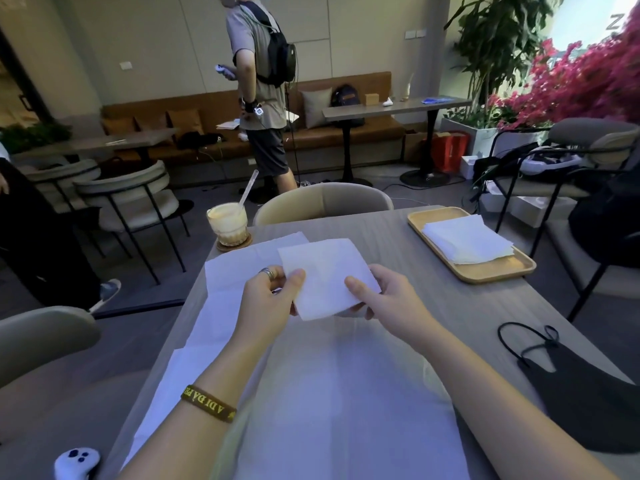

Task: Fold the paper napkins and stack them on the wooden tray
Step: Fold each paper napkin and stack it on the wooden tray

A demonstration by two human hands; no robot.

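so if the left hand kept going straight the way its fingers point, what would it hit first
The left hand points right, across the folded napkin it pinches. Going on that way, it would probably meet the right hand holding the opposite edge, though depth is hard to judge.

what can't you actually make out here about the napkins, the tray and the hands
- Head view: how many napkins are in the stack on the wooden tray; the layers are too thin to count.
- Underside of the folded napkin: the left hand and right hand cover its lower corners, and most fingers are hidden beneath it.
- Unfolded napkins on the table: their count is unclear, since the forearms and overexposed glare hide their edges.
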